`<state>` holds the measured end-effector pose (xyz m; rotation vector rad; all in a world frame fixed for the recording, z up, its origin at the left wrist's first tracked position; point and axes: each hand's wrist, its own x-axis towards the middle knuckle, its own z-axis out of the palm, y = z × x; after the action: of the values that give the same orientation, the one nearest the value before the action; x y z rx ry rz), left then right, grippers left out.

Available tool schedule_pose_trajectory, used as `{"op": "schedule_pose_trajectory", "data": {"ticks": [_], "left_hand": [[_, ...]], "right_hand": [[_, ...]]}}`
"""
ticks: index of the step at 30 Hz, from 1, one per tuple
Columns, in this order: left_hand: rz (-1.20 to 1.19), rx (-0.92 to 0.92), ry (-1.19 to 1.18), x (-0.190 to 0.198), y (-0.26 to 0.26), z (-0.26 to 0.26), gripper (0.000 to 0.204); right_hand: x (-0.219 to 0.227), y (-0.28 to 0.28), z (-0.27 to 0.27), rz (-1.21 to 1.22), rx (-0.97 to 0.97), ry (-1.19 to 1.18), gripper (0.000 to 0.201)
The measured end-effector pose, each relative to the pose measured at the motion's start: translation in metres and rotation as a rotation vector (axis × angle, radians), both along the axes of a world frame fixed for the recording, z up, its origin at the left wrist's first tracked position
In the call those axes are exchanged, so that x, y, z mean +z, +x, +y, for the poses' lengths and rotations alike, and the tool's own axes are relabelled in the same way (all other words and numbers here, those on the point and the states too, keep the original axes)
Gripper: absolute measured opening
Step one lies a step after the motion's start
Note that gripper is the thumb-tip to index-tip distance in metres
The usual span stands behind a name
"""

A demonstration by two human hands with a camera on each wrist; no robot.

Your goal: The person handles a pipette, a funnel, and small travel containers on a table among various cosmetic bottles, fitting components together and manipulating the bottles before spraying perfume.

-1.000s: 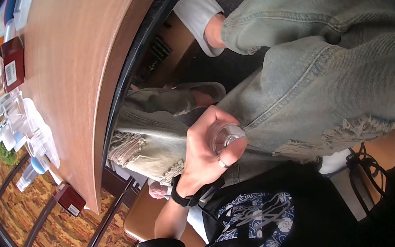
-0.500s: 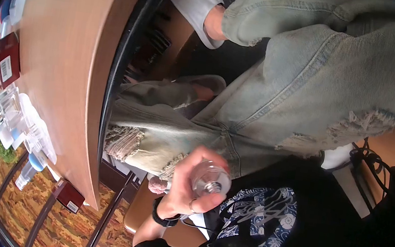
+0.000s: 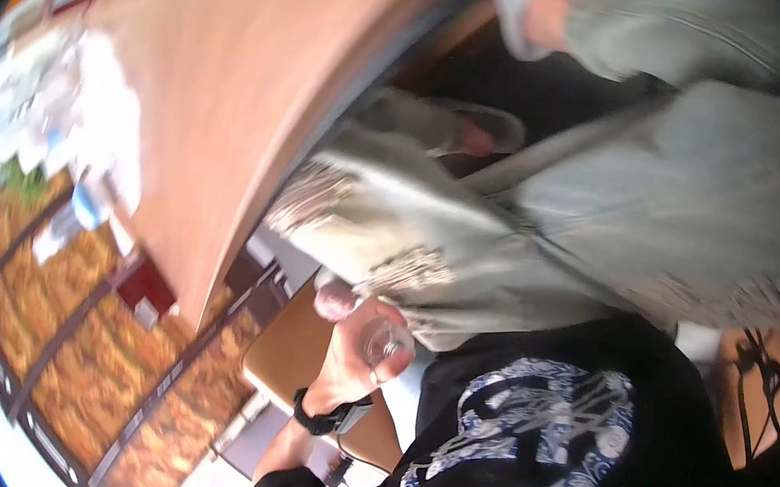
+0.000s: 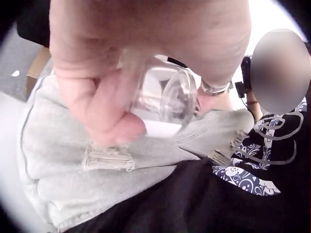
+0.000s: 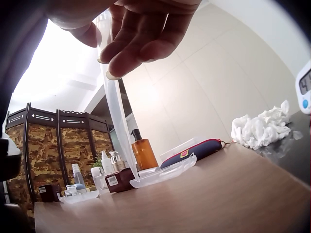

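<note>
In the head view my left hand (image 3: 350, 353), with a black band at its wrist, grips a small clear round container (image 3: 388, 341). It is close in front of the black shirt, beside the light denim trousers. The left wrist view shows the fingers curled round the same container (image 4: 170, 104), its round end facing right; the picture is blurred there. My right hand (image 5: 138, 36) is outside the head view. Over the table in the right wrist view, its thumb and fingers hold the upper end of a long translucent plastic strip (image 5: 119, 111), which slants down towards a clear tray (image 5: 165, 174).
On the wooden table (image 5: 218, 189) stand an amber pump bottle (image 5: 144, 153), a dark red box (image 5: 119, 180) and several small bottles. A dark blue zip pouch (image 5: 194, 151) and crumpled tissues (image 5: 260, 128) lie further right. A tan seat (image 3: 295, 350) is beside the person.
My left hand has moved down and to the left in the head view, still gripping the clear container. The head view has also turned, shifting the table and legs.
</note>
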<state>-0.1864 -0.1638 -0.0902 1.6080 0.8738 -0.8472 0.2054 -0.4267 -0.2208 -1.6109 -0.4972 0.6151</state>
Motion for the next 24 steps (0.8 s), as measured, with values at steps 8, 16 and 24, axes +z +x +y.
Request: {"op": "schedule_pose_trajectory", "data": {"ticks": [8, 16, 24], "left_hand": [[-0.019, 0.486, 0.168, -0.021, -0.057, -0.008, 0.067], [-0.163, 0.387, -0.025, -0.014, -0.044, -0.021, 0.047], [-0.228, 0.32, -0.187, -0.011, 0.027, -0.022, 0.053]], "right_hand": [[-0.014, 0.029, 0.034, -0.081, 0.267, 0.052, 0.02], [0.032, 0.088, -0.061, -0.279, 0.279, -0.184, 0.02], [0.087, 0.122, -0.149, -0.431, 0.265, -0.409, 0.02]]}}
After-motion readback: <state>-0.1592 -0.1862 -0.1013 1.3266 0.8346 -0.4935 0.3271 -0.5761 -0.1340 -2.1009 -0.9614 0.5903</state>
